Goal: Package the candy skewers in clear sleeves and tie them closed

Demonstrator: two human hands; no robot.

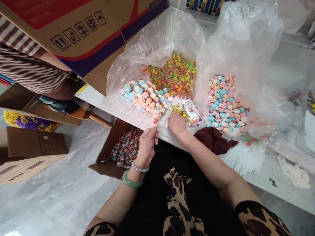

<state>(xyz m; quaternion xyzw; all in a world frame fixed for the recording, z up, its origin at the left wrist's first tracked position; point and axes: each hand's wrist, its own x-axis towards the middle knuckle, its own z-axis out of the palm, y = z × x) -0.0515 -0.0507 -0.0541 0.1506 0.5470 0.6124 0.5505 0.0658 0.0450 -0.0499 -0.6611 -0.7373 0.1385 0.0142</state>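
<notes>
My left hand (147, 144) grips the stick of a lollipop (156, 117), which stands upright in a small printed clear bag at the table's near edge. To its right, my right hand (177, 124) has its fingers curled down into a little heap of gold twist ties (180, 111); the fingertips are partly hidden there. A pack of small printed bags (192, 113) lies just right of the ties. Behind my left hand is a pile of pastel candy lollipops (144, 95), their white sticks pointing toward the near edge.
Ring-shaped gummies (176, 75) and pastel candies (225, 101) spill from clear plastic bags. White sticks (246, 157) and a brown cloth (213, 139) lie right. Below the table, a carton (103, 167) holds wrapped lollipops. A large box (86, 36) and a person in stripes (31, 65) are left.
</notes>
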